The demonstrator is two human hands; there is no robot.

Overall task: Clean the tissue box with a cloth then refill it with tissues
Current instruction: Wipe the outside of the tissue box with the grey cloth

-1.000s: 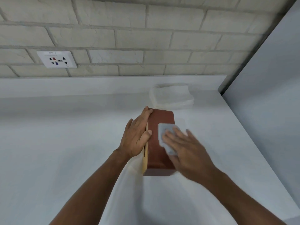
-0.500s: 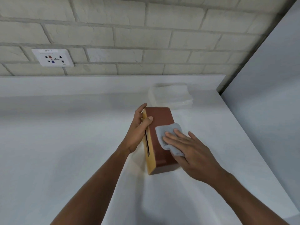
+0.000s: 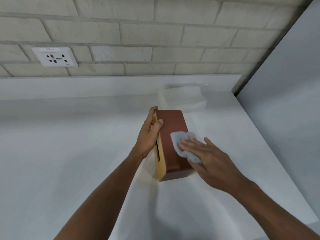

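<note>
Tissue box (image 3: 173, 141) stands on its side on the surface (image 3: 69, 153), slot face toward the left hand (image 3: 149, 135), whose fingers clamp its top edge. Right hand (image 3: 207, 156), fingers flat, presses the cloth (image 3: 181, 144) on the brown side. Tissues (image 3: 183, 97) just behind the box. Risk: hard wipe tips the box, which looks narrow-based.

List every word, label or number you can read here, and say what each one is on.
Wall socket plate: a small label strip along its top edge, too blurred to read.
Tissue box: no text visible.
Cloth: no text visible.
Tissue stack: no text visible.
</note>
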